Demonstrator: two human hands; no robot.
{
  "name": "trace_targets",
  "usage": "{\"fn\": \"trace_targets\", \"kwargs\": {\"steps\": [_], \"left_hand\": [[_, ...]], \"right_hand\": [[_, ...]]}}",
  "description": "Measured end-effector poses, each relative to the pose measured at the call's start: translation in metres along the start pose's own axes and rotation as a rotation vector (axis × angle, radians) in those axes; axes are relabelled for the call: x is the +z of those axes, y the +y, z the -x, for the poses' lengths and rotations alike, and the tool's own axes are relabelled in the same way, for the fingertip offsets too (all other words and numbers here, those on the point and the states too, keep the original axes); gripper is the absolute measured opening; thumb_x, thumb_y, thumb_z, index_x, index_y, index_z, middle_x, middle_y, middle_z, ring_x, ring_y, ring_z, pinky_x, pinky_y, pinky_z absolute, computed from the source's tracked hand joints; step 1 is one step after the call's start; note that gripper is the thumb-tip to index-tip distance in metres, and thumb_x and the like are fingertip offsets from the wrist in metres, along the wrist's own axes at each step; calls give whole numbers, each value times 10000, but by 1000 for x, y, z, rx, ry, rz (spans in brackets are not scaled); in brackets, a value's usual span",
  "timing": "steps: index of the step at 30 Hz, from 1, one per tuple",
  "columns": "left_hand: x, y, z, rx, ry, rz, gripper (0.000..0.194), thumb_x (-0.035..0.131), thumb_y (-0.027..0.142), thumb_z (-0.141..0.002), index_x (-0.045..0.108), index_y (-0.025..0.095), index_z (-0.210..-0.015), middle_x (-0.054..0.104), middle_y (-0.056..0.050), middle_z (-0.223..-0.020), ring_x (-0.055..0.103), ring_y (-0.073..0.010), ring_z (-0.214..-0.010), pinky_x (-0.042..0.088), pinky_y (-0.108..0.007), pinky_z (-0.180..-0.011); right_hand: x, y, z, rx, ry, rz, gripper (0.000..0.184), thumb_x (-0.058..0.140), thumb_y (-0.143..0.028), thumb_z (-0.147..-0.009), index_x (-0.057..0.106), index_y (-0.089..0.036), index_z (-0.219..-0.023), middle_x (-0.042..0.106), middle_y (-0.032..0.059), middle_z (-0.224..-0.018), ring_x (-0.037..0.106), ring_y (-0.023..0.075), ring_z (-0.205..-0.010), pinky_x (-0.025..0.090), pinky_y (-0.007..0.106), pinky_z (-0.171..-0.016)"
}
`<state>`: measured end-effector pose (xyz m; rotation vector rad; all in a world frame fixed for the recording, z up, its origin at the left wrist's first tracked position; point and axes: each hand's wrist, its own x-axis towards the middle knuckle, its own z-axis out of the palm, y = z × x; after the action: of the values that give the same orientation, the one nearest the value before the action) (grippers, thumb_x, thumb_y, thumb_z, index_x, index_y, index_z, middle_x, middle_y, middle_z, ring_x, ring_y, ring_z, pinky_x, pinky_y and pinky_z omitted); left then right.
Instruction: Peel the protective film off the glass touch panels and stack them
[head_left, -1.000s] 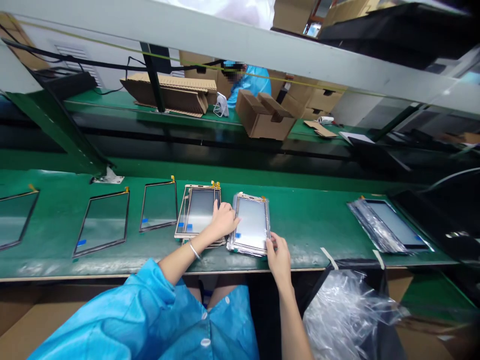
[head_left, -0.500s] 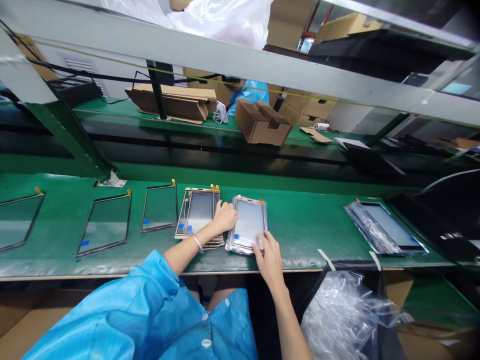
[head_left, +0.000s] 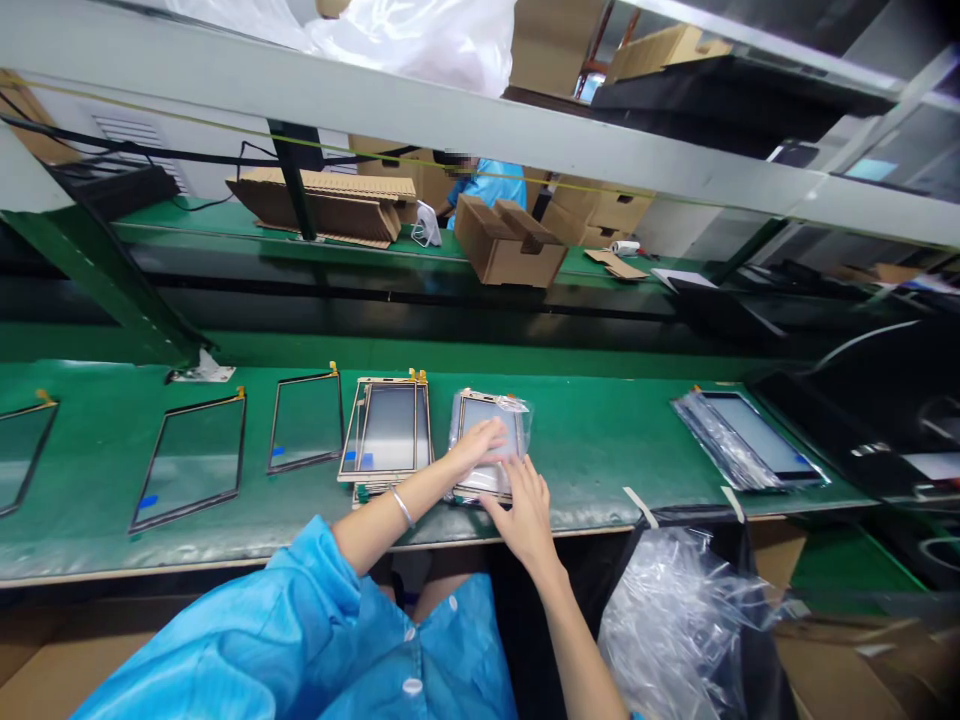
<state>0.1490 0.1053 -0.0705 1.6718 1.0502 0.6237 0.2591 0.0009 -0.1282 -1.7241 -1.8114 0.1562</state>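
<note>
A small stack of glass touch panels in clear plastic film (head_left: 491, 415) lies on the green bench in front of me. My left hand (head_left: 478, 443) rests flat on top of it, fingers stretched toward the right. My right hand (head_left: 521, 500) lies on the stack's near right corner, fingers spread over the film. Just left of it sits a second stack of bare panels with gold tabs (head_left: 388, 428), untouched.
Single panels (head_left: 306, 420) (head_left: 191, 460) lie in a row to the left on the green bench (head_left: 600, 440). Another film-wrapped stack (head_left: 750, 438) sits at the right. A clear plastic bag (head_left: 675, 620) hangs below the bench edge. Cardboard boxes (head_left: 510, 245) and a person in blue are behind.
My left hand has moved from the left stack's edge onto the top of the wrapped stack. My right hand has slid from its right edge onto the near corner.
</note>
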Motion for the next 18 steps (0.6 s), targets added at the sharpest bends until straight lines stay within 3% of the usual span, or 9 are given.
{"fn": "trace_targets", "kwargs": {"steps": [4,9,14,18], "left_hand": [[-26,-7,-4,32,15,-174,280,508,338,-918,593,151,-1107,597,-95,-1180,579,-217,-1063,475,-445,-917],[-62,-11,-31,8,119,-479,301,552,315,-892,568,165,-1152,542,-98,-1249,527,-246,-1130,430,-492,-957],[-73,-8,-65,-33,137,-645,311,545,324,-896,556,168,-1166,549,-97,-1227,557,-230,-1072,474,-456,-904],[-80,-6,-79,-76,72,-689,284,541,327,-900,570,176,-1138,577,-87,-1174,586,-205,-1004,504,-411,-856]], "right_hand": [[8,-1,-8,73,105,-151,412,459,-406,-886,546,-152,-1199,501,171,-1328,377,307,-1297,332,535,-1026],[12,6,-8,59,136,-207,356,431,-347,-894,566,-143,-1153,470,176,-1352,403,278,-1279,351,507,-1039],[15,8,-6,53,173,-215,342,447,-345,-896,574,-165,-1158,490,165,-1338,430,280,-1262,374,518,-1027],[21,8,-5,55,201,-233,339,441,-336,-908,568,-166,-1172,484,161,-1348,418,280,-1277,377,520,-1031]]}}
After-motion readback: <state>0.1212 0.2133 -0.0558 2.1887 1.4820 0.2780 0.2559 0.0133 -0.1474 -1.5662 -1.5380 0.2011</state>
